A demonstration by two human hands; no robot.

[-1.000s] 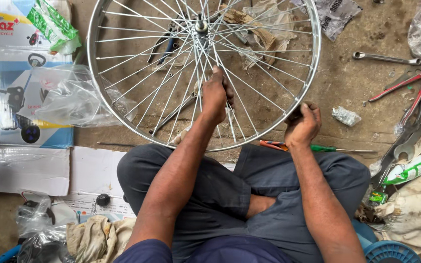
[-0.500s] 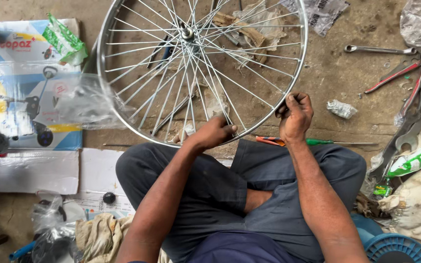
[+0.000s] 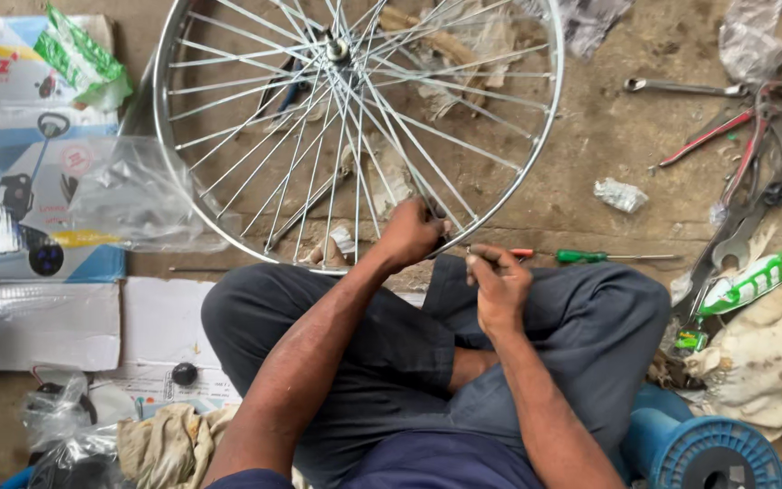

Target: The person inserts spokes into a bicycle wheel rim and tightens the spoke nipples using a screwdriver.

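A seated person's left hand (image 3: 409,234) pinches a spoke at the near rim of the bicycle wheel (image 3: 355,127) lying flat on the floor. The right hand (image 3: 497,285) hovers just beside the rim, fingers curled around a small tool I cannot make out.

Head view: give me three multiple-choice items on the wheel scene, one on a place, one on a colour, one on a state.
1. Where does the left hand rest?
A. on the spokes by the near rim of the wheel
B. on the blue spool
C. on the wrenches

2. What colour is the handle of the screwdriver lying on the ground beyond the right knee?
A. yellow
B. green
C. white

3. How is the right hand held?
A. flat on the ground
B. spread wide on the rim
C. fingers pinched together above the lap, off the wheel

Answers: 1 A, the hand sits on spokes just inside the rim nearest the person. 2 B, the handle is plainly green. 3 C, the fingertips are closed together and clear of the rim; what they pinch is too small to tell.
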